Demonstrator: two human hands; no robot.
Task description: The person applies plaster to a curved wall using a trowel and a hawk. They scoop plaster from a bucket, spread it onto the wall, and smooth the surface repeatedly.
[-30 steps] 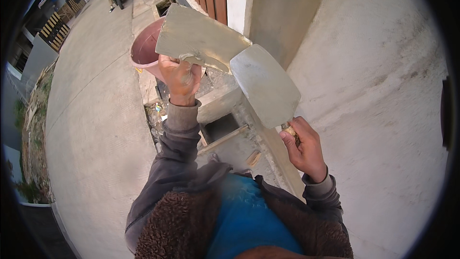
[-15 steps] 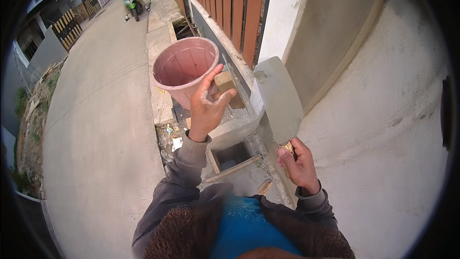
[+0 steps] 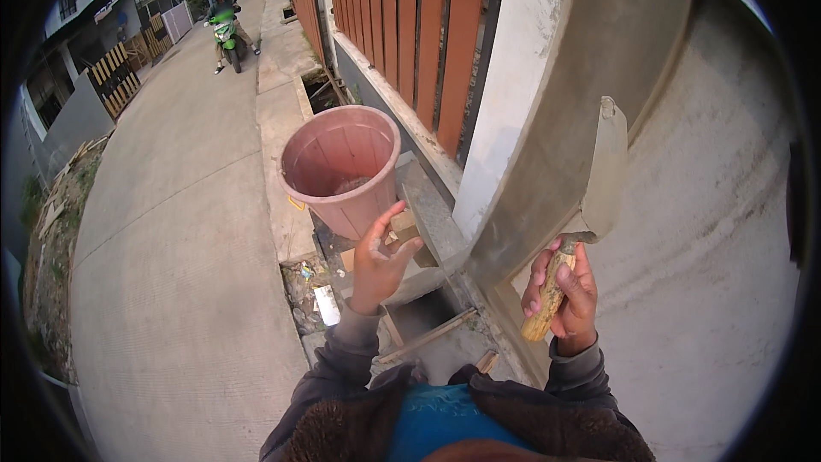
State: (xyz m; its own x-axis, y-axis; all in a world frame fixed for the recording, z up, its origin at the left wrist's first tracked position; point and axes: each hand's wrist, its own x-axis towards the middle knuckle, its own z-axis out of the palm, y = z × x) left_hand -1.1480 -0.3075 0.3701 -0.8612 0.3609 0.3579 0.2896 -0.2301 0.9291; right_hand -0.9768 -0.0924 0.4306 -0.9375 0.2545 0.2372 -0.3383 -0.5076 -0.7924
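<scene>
My right hand (image 3: 571, 295) is wrapped round the worn wooden handle of a trowel (image 3: 609, 167). The trowel's grey blade points up beside the plastered wall, turned nearly edge-on to me. In mid-air over the ledge, my left hand (image 3: 382, 269) is open, thumb and forefinger spread apart with nothing seen between them. Beyond its fingers, partly hidden, a brownish block (image 3: 409, 231) lies close to a large pink plastic tub (image 3: 342, 198). Below the left hand is a square pit (image 3: 423, 316) edged with wood strips.
A smooth grey rendered wall (image 3: 710, 274) rises on the right. Ahead stand a white pillar (image 3: 505, 111) and a brown slatted fence (image 3: 410, 34). The concrete road (image 3: 180, 231) runs along the left, where a person sits on a green motorbike (image 3: 229, 38). Litter (image 3: 326, 304) lies beside the pit.
The trowel has swung right and turned from flat-faced to nearly edge-on. My left hand sits lower in view, still spread. The view has tilted up, and the motorbike shows slightly lower.
</scene>
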